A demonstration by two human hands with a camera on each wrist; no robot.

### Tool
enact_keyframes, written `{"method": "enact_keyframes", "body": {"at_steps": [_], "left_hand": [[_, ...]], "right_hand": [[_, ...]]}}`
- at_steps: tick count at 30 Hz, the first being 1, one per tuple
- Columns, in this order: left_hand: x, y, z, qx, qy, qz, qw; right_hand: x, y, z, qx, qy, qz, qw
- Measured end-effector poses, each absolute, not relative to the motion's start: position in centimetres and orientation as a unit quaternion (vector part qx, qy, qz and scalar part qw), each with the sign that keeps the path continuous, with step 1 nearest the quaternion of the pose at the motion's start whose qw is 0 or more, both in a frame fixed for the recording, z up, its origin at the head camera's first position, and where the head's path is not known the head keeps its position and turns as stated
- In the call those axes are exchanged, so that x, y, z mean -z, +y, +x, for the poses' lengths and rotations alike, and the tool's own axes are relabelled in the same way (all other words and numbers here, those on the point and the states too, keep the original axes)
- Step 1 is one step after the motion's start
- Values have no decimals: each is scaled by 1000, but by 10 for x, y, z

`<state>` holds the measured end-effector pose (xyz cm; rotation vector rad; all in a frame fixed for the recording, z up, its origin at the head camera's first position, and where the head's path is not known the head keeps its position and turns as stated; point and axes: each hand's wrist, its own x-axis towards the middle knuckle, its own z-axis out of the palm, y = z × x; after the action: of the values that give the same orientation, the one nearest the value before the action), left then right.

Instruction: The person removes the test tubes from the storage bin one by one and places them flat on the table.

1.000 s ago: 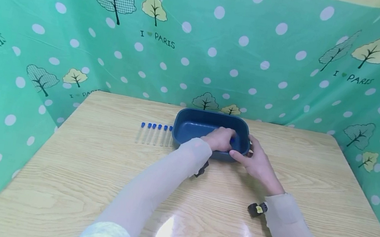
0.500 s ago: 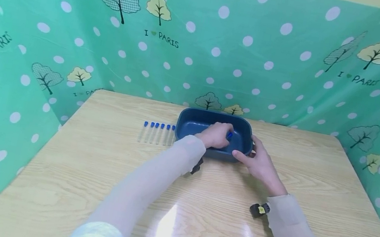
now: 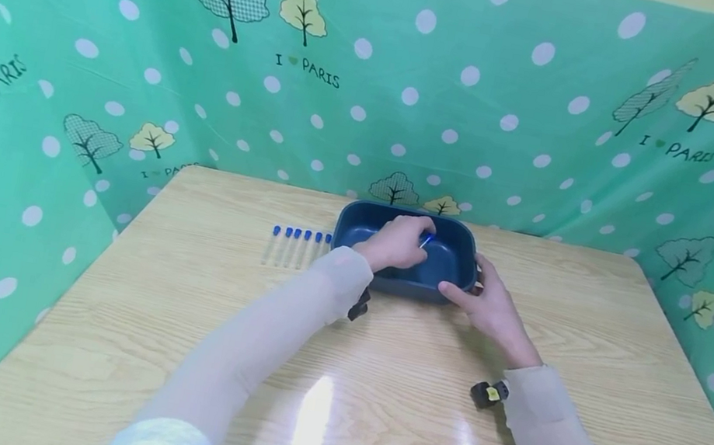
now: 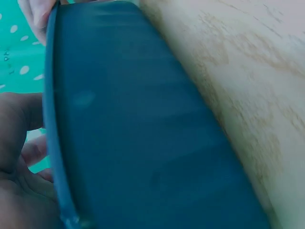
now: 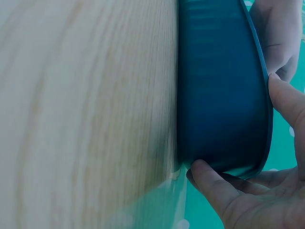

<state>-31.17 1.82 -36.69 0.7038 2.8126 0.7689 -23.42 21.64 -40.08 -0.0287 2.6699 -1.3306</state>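
My left hand [image 3: 398,242] is over the dark blue plastic basin [image 3: 412,290], pinching a thin clear tube with a blue cap [image 3: 428,241]; the fingers hide part of it. My right hand [image 3: 493,308] grips the basin's right end, thumb at the rim and fingers round the outer wall, as the right wrist view also shows. In the left wrist view the basin's side wall [image 4: 124,114] fills the middle and hides part of the left hand [image 4: 16,148]. Several blue-capped clear tubes [image 3: 286,248] lie side by side on the table, left of the basin.
The wooden table [image 3: 400,387] carries the basin near its back edge. A green polka-dot cloth [image 3: 371,52] with printed trees hangs behind and at both sides. Small black wrist cameras sit below the sleeves, one by the right forearm [image 3: 488,394].
My left hand has moved left and up from deep in the basin's right part, with the blue-capped tube between its fingers. The right hand keeps its grip on the basin.
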Motion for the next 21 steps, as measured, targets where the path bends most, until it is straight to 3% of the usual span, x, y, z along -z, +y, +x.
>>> {"method": "enact_keyframes", "body": {"at_steps": [21], "left_hand": [[347,-16,-287,-292,930,213,70]], "right_hand": [[401,215,-233,445,892,-4,82]]}}
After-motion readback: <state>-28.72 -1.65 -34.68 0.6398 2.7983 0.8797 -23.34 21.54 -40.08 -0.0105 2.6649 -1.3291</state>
